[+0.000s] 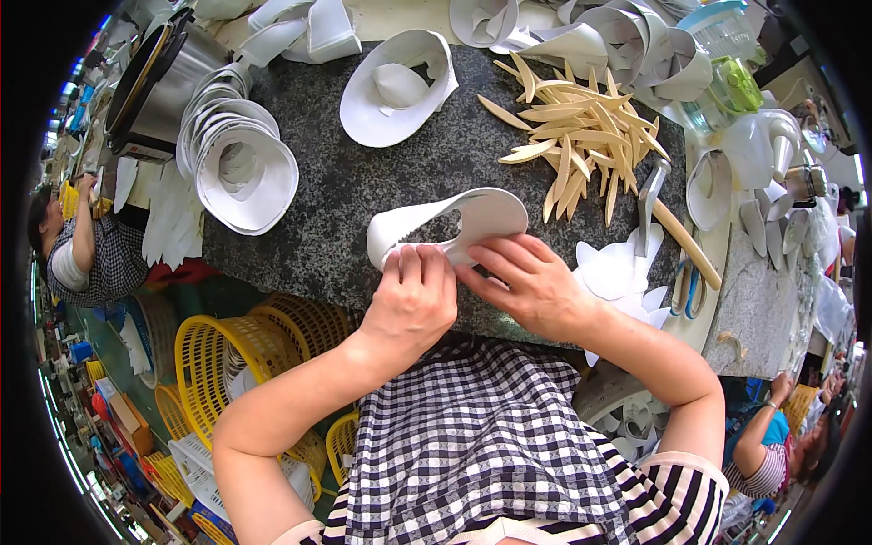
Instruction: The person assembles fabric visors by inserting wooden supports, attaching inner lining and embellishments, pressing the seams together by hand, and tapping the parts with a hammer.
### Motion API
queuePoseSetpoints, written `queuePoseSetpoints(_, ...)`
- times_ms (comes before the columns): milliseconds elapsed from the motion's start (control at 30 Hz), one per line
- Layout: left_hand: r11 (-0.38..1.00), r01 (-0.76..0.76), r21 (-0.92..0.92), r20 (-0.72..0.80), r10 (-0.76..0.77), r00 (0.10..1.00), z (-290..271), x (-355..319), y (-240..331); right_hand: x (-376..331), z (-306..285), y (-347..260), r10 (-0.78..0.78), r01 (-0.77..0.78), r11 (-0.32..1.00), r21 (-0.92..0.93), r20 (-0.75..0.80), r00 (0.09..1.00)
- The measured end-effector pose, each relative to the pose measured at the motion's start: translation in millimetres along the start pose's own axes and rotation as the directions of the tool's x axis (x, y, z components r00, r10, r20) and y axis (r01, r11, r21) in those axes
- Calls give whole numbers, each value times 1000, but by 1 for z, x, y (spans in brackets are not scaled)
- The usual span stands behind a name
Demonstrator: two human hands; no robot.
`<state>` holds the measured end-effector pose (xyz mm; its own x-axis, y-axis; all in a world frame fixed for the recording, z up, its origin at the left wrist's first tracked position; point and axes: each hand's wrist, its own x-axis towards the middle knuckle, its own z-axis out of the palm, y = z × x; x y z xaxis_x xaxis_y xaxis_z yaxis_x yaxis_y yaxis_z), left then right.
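Note:
Just over the near edge of the dark speckled stone slab (318, 118), a white looped shoe upper (495, 209) is held up in both hands. My left hand (413, 295) has its fingers curled onto the near edge of the loop. Beside it, my right hand (536, 282) pinches the same edge, thumb under and fingers over the right part. Beyond lies another white upper (400, 91) with a loose piece inside it. Nested white uppers (245, 177) sit at the left. A pile of curved beige strips (581, 136) lies at the far right of the slab.
A hammer (688, 243), blue-handled scissors (696, 295) and white petal-shaped pieces (607, 271) lie right of my hands. A steel pot (191, 73) stands far left. Yellow baskets (222, 350) are below left. Other people work at the left (86, 236) and right (763, 445).

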<state>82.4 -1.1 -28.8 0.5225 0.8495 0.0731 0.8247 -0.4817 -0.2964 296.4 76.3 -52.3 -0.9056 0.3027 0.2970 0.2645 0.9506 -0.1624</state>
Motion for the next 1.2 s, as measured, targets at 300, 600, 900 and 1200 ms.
queuePoseSetpoints(300, 989, 78, -128, -234, -106, 966, 19, -4, -4, 7, 10, -13, 45, -48, 997, 62, 46, 998)
queuePoseSetpoints(600, 955, 166, -248, -135, -203, 970, 3, -7, -17, 19, -2, -22, 128, -129, 992, 9, 85, 988)
queuePoseSetpoints(900, 990, 119, -75, 66, -114, 991, -6, -14, -14, 15, 2, -30, 167, -170, 985, 9, 125, 978)
queuePoseSetpoints(1200, 998, 57, 40, 92, -60, 994, -3, -10, -16, 29, 15, -38, 113, -114, 993, 34, 18, 993)
